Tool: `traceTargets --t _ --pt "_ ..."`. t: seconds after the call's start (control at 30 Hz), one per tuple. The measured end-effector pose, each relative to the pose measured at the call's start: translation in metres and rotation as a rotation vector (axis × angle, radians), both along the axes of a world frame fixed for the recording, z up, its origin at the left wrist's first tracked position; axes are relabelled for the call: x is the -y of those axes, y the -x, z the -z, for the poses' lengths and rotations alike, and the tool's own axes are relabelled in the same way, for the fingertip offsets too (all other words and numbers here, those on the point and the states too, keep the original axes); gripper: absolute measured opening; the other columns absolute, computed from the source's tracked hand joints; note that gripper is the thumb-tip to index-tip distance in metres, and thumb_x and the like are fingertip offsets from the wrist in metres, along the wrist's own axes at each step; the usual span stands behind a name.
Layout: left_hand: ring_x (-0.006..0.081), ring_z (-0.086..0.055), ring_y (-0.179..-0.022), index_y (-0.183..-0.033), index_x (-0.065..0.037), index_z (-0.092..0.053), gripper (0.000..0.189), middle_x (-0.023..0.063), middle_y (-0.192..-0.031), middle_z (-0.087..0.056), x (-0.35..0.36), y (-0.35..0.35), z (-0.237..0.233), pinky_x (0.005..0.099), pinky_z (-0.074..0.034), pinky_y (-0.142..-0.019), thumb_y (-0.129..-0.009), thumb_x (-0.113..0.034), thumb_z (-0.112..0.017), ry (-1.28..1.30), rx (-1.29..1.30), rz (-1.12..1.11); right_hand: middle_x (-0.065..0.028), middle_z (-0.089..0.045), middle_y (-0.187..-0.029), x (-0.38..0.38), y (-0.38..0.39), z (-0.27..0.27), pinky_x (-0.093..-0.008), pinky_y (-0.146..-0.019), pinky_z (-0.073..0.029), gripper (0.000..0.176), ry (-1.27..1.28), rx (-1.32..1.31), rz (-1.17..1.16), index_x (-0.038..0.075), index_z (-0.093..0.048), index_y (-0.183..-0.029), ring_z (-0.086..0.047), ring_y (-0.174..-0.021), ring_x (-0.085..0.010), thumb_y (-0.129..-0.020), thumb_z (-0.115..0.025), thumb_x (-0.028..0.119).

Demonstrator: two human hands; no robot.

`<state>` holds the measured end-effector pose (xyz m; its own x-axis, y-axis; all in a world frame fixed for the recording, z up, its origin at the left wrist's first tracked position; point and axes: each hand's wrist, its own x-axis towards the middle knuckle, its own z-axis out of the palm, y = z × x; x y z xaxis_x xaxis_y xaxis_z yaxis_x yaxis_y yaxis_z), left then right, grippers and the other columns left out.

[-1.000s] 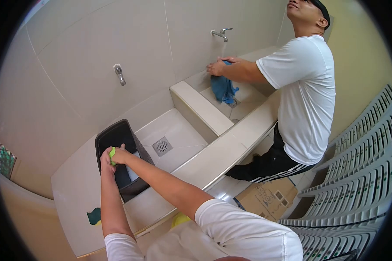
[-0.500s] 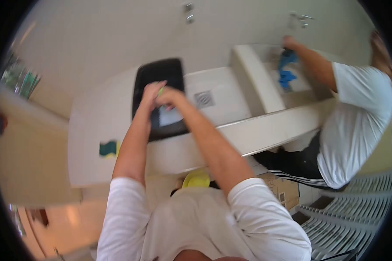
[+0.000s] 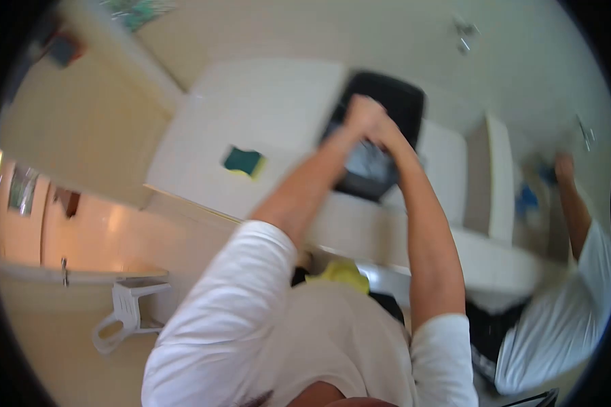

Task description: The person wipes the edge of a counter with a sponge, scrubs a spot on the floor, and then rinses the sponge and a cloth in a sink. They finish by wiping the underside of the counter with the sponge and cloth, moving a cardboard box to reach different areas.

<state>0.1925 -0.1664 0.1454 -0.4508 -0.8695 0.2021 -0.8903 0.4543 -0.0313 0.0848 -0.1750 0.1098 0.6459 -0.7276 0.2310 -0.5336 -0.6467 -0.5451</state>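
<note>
My left hand (image 3: 365, 114) and my right hand (image 3: 385, 133) are closed and pressed together above a black basin (image 3: 409, 102). Whatever lies between their fingers is hidden and blurred. Below them, greyish-white contents (image 3: 368, 163) that I cannot identify show inside the basin. A green and yellow sponge (image 3: 243, 161) lies on the white counter (image 3: 278, 102), left of my arms and apart from both hands.
Beyond the basin is a white sink (image 3: 442, 159), with a divider (image 3: 500, 176) before a second sink. There a co-worker's hand (image 3: 564, 167) is near a blue item (image 3: 527, 199). Taps (image 3: 464, 37) stick out of the wall. A white plastic chair (image 3: 127, 308) stands lower left.
The view has swung left, so the basin, sponge and co-worker appear farther right. My hands stay together over the basin; the yellow-green bit between them no longer shows.
</note>
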Motion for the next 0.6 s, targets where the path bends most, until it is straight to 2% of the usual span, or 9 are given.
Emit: traceTargets --t 0.03,0.07,0.1,0.13,0.2,0.27,0.43,0.53,0.6 --pt "0.0270 -0.065 -0.068 -0.071 -0.009 -0.069 0.016 0.0115 -0.075 -0.066 0.016 0.003 0.026 0.0383 -0.051 -0.061 -0.067 -0.019 -0.057 -0.129 -0.288 -0.195 -0.0171 -0.053 -0.119 0.038 0.015 0.066 -0.0377 -0.095 -0.037 0.047 0.232 0.177 -0.094 0.006 -0.054 -0.114 -0.047 -0.113 -0.0312 -0.074 -0.056 0.032" --pt "0.0261 -0.064 -0.066 -0.069 -0.012 -0.069 0.016 0.0120 -0.072 -0.065 0.016 0.000 0.027 0.0383 -0.050 -0.060 -0.065 -0.025 -0.060 0.131 -0.003 -0.070 -0.0166 -0.051 -0.122 0.026 0.008 0.049 -0.0362 -0.098 -0.034 0.051 0.139 0.158 -0.043 0.008 -0.051 -0.119 -0.045 -0.116 -0.0309 -0.075 -0.055 0.033" --pt "0.0298 -0.063 -0.066 -0.069 -0.007 -0.068 0.019 0.0157 -0.071 -0.063 0.023 0.005 0.038 0.0412 -0.050 -0.063 -0.066 -0.024 -0.058 0.187 -0.023 -0.167 -0.0218 -0.048 -0.122 -0.011 0.002 0.006 -0.0394 -0.090 -0.041 0.043 0.070 0.154 0.047 0.005 -0.050 -0.114 -0.048 -0.112 -0.0342 -0.078 -0.050 0.029" --pt "0.0338 -0.061 -0.068 -0.069 -0.002 -0.065 0.024 0.0190 -0.072 -0.062 0.014 0.008 0.028 0.0429 -0.049 -0.066 -0.067 -0.024 -0.057 0.012 -0.751 -0.351 -0.0214 -0.053 -0.116 -0.008 0.001 0.000 -0.0406 -0.089 -0.042 0.049 -0.036 0.076 0.109 0.006 -0.047 -0.116 -0.050 -0.109 -0.0359 -0.074 -0.055 0.031" --pt "0.0350 -0.061 -0.072 -0.067 0.003 -0.060 0.037 0.0215 -0.073 -0.061 0.004 0.014 0.015 0.0420 -0.048 -0.069 -0.068 -0.034 -0.057 -0.096 -1.145 -0.507 -0.0223 -0.057 -0.106 -0.029 -0.004 -0.034 -0.0447 -0.087 -0.042 0.068 -0.130 0.154 0.296 0.003 -0.038 -0.121 -0.052 -0.102 -0.0383 -0.067 -0.066 0.032" --pt "0.0350 -0.061 -0.080 -0.078 0.003 -0.061 0.045 0.0232 -0.082 -0.061 -0.005 0.010 0.000 0.0415 -0.047 -0.074 -0.070 -0.041 -0.056 -0.215 -1.210 -0.521 -0.0238 -0.055 -0.105 -0.012 -0.004 -0.013 -0.0461 -0.088 -0.040 0.065 -0.028 0.065 0.359 0.001 -0.040 -0.119 -0.050 -0.102 -0.0409 -0.068 -0.066 0.032" --pt "0.0429 -0.044 -0.109 -0.108 0.000 -0.046 0.064 0.0293 -0.113 -0.045 -0.012 0.007 -0.006 0.0492 -0.037 -0.090 -0.073 -0.052 -0.057 -0.220 -1.134 -0.623 -0.0274 -0.054 -0.101 -0.014 0.012 -0.018 -0.0470 -0.082 -0.040 0.033 -0.108 0.298 0.500 0.001 -0.051 -0.103 -0.051 -0.095 -0.0421 -0.078 -0.055 0.021" --pt "0.0362 -0.041 -0.111 -0.113 -0.009 -0.040 0.054 0.0181 -0.113 -0.041 -0.033 0.011 -0.020 0.0467 -0.036 -0.090 -0.074 -0.040 -0.061 -0.200 -1.075 -0.594 -0.0275 -0.056 -0.090 -0.018 0.009 -0.022 -0.0488 -0.075 -0.040 0.023 -0.185 0.382 0.651 0.000 -0.051 -0.093 -0.054 -0.087 -0.0429 -0.078 -0.052 0.017" --pt "0.0336 -0.042 -0.109 -0.112 -0.011 -0.042 0.046 0.0138 -0.110 -0.042 -0.045 0.013 -0.029 0.0454 -0.036 -0.089 -0.074 -0.027 -0.063 0.163 -0.997 -0.444 -0.0249 -0.057 -0.081 -0.016 0.012 -0.022 -0.0461 -0.072 -0.041 0.021 -0.131 0.453 0.643 -0.002 -0.051 -0.084 -0.056 -0.080 -0.0404 -0.076 -0.053 0.017"
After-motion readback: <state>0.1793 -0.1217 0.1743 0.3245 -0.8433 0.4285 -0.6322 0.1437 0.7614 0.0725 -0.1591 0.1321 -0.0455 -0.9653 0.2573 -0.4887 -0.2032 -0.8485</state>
